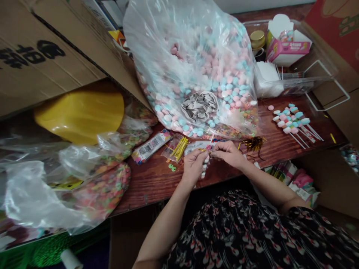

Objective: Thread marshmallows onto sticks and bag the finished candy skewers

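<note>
My left hand [194, 163] is closed around a small clear packet of white sweets just above the wooden table [157, 179]. My right hand [227, 152] pinches a gold twist tie at the packet's top, fingertips meeting the left thumb. A loose bunch of gold ties [254, 143] lies just right of my right hand, and a packet of yellow ties [179, 148] lies left of my hands. Behind them stands a big clear bag of pink, blue and white candies [196, 74].
Several finished candy sticks [291, 121] lie at the right of the table. A clear tray [294, 84] holds a pink box and white napkins. Bags of coloured cereal [106, 186], a yellow object [81, 114] and cardboard boxes [42, 56] crowd the left.
</note>
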The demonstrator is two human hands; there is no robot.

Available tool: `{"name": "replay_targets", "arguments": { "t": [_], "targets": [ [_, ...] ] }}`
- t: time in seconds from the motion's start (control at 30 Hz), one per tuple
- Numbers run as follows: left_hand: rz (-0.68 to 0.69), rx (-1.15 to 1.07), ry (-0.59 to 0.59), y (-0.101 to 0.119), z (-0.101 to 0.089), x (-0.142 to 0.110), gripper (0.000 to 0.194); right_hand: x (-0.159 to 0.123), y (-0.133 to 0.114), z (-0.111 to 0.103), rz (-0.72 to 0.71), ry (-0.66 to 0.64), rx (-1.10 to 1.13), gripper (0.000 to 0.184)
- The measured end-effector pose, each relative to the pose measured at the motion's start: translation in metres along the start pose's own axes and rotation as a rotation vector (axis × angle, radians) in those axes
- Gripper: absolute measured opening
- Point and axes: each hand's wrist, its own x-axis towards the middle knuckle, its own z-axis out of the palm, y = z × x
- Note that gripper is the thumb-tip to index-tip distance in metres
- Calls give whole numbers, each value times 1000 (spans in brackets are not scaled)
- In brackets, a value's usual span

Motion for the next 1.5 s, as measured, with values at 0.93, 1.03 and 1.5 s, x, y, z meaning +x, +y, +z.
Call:
{"name": "replay_targets", "arguments": {
  "t": [0.93, 1.03, 1.5],
  "targets": [
    [-442, 397, -1143, 36, -5, 7, 11, -34, -56, -20, -1214, -664, -1151, 24],
    [-100, 624, -1088, 60, -13, 20, 22, -40, -53, -13, -1138, -588, -1233, 24],
    [573, 657, -277, 44, -10, -11, 32, 0, -70, 1, -192, -136, -190, 19]
  ]
}}
